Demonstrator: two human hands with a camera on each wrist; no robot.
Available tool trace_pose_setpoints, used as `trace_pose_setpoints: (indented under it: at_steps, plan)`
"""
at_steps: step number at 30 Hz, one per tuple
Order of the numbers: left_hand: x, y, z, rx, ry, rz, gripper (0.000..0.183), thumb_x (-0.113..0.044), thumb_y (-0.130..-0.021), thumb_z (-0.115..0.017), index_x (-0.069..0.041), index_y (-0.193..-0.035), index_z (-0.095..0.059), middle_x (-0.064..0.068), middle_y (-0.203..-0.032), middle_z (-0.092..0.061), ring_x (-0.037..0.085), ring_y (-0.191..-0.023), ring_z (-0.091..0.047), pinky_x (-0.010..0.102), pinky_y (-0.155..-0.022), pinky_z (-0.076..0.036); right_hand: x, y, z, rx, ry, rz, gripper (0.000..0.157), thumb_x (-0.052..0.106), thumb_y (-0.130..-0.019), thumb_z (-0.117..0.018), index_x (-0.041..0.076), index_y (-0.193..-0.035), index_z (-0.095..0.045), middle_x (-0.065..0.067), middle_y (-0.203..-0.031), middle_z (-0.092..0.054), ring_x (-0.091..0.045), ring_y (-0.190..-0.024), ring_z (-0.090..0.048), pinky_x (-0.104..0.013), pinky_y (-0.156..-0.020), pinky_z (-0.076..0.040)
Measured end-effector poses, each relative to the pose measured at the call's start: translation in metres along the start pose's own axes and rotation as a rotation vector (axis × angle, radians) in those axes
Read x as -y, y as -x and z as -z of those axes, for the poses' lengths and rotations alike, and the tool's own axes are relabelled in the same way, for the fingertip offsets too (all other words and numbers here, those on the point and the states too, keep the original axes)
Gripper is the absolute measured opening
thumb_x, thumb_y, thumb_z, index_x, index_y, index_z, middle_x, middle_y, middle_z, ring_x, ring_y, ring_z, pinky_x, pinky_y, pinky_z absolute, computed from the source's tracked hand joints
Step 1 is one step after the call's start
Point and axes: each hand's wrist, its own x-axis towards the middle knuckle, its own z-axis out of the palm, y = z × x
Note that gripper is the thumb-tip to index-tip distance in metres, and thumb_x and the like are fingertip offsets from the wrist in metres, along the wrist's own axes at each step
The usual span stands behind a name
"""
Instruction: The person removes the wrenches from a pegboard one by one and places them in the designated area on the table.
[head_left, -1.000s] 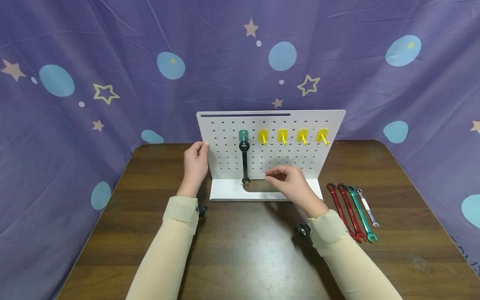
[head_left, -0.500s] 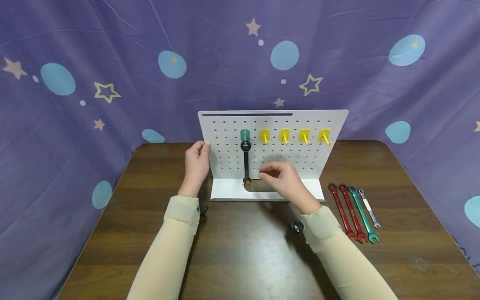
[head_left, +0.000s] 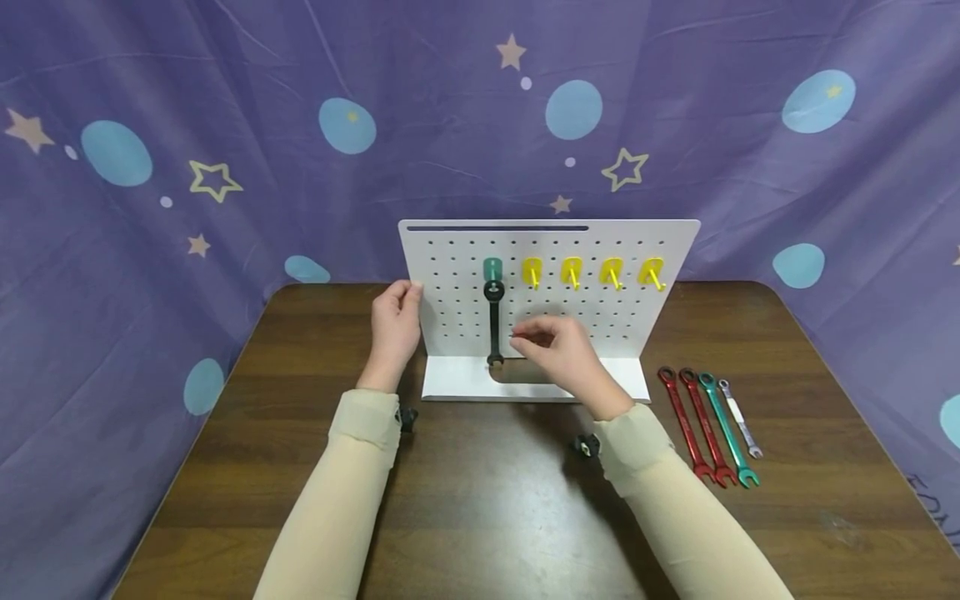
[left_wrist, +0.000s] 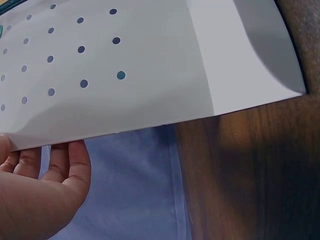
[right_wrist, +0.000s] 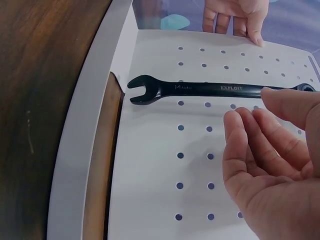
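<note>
A black combination wrench (head_left: 494, 327) hangs upright by its ring end from the green hook (head_left: 492, 268) on a white pegboard stand (head_left: 450, 308). In the right wrist view its open jaw end is toward the base. My left hand (head_left: 397, 329) pinches the board's left edge, thumb in front and fingers behind, as the left wrist view shows of the fingers (left_wrist: 77, 165). My right hand (head_left: 564, 354) is just right of the wrench, holding nothing. Its fingers are curved, with a gap between them and the thumb, and the thumb (right_wrist: 290, 102) overlaps the wrench shaft in the right wrist view.
Several yellow hooks (head_left: 572, 272) line the board right of the green one. On the wooden table (head_left: 480, 517), to the right, lie two red wrenches (head_left: 705, 425), a green wrench (head_left: 727, 429) and a small silver wrench (head_left: 741, 419). A purple curtain (head_left: 450, 100) hangs behind.
My right hand has moved left and slightly up, closer to the hanging black wrench. My left hand keeps its hold on the board's edge.
</note>
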Motion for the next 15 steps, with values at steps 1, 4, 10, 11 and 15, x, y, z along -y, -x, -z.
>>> trace_pose_setpoints:
  at_steps: [1, 4, 10, 11, 15]
  plan:
    - [0.0, 0.0, 0.0, -0.001, 0.002, 0.0, 0.024, -0.012, -0.106, -0.056, 0.008, -0.1, -0.069, 0.007, -0.071, -0.049, 0.017, -0.066, -0.043, 0.026, -0.058, -0.036, 0.0, -0.001, 0.0, 0.001, 0.002, 0.0, 0.017, 0.008, -0.092, -0.077, -0.001, -0.106, -0.075, -0.003, -0.097, -0.073, -0.019, -0.084, -0.068, -0.035, -0.076, -0.056]
    - [0.001, -0.001, 0.0, 0.002, 0.007, 0.011, 0.024, -0.012, -0.106, -0.056, 0.008, -0.101, -0.069, 0.008, -0.071, -0.05, 0.017, -0.067, -0.044, 0.026, -0.058, -0.036, 0.001, -0.003, -0.002, 0.004, -0.001, -0.005, 0.017, 0.008, -0.092, -0.077, 0.0, -0.107, -0.075, -0.003, -0.098, -0.073, -0.018, -0.085, -0.068, -0.034, -0.077, -0.056]
    - [0.001, -0.001, 0.0, 0.003, -0.004, 0.018, 0.025, -0.012, -0.106, -0.055, 0.008, -0.102, -0.069, 0.008, -0.072, -0.051, 0.016, -0.066, -0.044, 0.026, -0.058, -0.036, 0.005, -0.009, -0.007, 0.015, -0.017, 0.009, 0.018, 0.008, -0.093, -0.075, -0.001, -0.109, -0.075, -0.007, -0.103, -0.073, -0.02, -0.089, -0.069, -0.033, -0.08, -0.056]
    - [0.001, -0.001, 0.001, 0.003, -0.005, 0.017, 0.025, -0.012, -0.106, -0.055, 0.008, -0.102, -0.069, 0.008, -0.072, -0.051, 0.016, -0.066, -0.044, 0.026, -0.058, -0.036, 0.006, -0.01, -0.007, 0.016, -0.017, 0.012, 0.018, 0.007, -0.093, -0.075, -0.001, -0.109, -0.075, -0.007, -0.103, -0.073, -0.02, -0.09, -0.069, -0.034, -0.081, -0.056]
    - [0.001, -0.001, 0.001, 0.002, -0.001, 0.015, 0.024, -0.012, -0.106, -0.056, 0.007, -0.102, -0.069, 0.007, -0.071, -0.05, 0.015, -0.065, -0.043, 0.026, -0.058, -0.035, 0.008, -0.012, -0.008, 0.021, -0.022, 0.013, 0.018, 0.007, -0.093, -0.076, -0.001, -0.109, -0.075, -0.008, -0.104, -0.073, -0.021, -0.09, -0.069, -0.035, -0.081, -0.056]
